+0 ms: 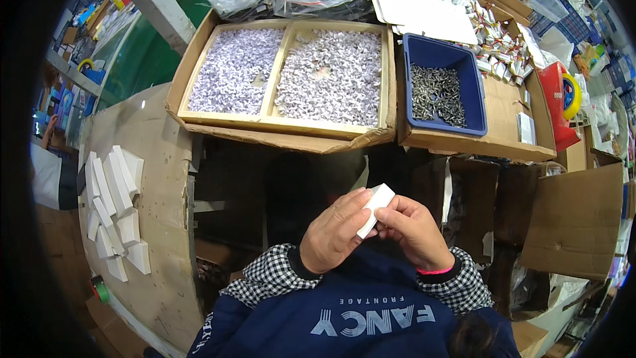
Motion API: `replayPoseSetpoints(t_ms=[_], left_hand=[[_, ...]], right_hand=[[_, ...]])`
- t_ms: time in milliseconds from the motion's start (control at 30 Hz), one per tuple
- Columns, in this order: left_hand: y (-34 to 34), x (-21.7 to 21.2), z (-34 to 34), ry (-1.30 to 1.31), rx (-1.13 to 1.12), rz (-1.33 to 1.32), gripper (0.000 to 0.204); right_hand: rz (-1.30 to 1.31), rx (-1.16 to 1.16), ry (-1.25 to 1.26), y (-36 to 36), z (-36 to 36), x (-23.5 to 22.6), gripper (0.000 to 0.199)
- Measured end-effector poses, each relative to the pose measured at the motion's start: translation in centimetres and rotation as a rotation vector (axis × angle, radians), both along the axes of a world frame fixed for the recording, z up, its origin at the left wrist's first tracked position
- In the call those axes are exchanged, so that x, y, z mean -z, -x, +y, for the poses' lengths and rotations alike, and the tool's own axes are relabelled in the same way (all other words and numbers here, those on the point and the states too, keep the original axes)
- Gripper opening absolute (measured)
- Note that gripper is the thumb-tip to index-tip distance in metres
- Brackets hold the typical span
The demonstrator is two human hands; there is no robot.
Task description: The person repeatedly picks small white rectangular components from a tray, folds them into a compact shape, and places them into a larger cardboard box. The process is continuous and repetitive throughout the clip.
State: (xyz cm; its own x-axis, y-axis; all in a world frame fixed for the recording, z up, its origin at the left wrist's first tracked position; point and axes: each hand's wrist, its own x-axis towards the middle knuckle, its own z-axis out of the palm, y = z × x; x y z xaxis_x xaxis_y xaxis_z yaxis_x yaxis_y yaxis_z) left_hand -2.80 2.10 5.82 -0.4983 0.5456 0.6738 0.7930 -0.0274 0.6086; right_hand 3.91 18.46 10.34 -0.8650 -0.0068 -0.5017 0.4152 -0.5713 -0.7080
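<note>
A small white box [377, 210], long and narrow, is held tilted in front of my body between both hands. My left hand [333, 233] is closed on its left side, with the fingers along it. My right hand [415, 231] pinches the other side, its thumb pressed on the box's near face. Some of the right fingers are hidden behind the box. Beyond the hands stands a two-compartment wooden tray [270, 103] full of small white pieces. To its right, a blue plastic bin [478, 96] contains many small metal screw-like parts [438, 93].
Several white boxes [119, 185] lie grouped on the worn board [169, 225] at left. Small white items with red and yellow bits [493, 33] fill a carton at the back right, near a red tape dispenser [555, 103]. Open cardboard cartons [570, 225] stand at right.
</note>
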Motion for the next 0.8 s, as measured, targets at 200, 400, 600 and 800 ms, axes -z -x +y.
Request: replayPoseSetpoints(t_ms=[200, 400, 600, 800], left_hand=[[-0.5, 0.0, 0.0, 0.000, -0.058, -0.058, 0.054], [-0.9, 0.0, -0.3, -0.067, -0.054, -0.198, 0.052], [-2.0, 0.6, -0.3, -0.281, 0.022, -0.666, 0.043], [-0.8, 0.5, -0.3, -0.496, 0.153, -0.979, 0.036]], right_hand=[[0.002, 0.067, 0.002, 0.1, -0.7, 0.9, 0.017], [0.114, 0.105, -0.098, 0.4, -1.3, 2.3, 0.032], [0.201, -0.012, -0.868, 1.0, -0.9, 4.2, 0.044], [0.153, -0.261, -0.460, 0.0, -0.9, 4.4, 0.057]])
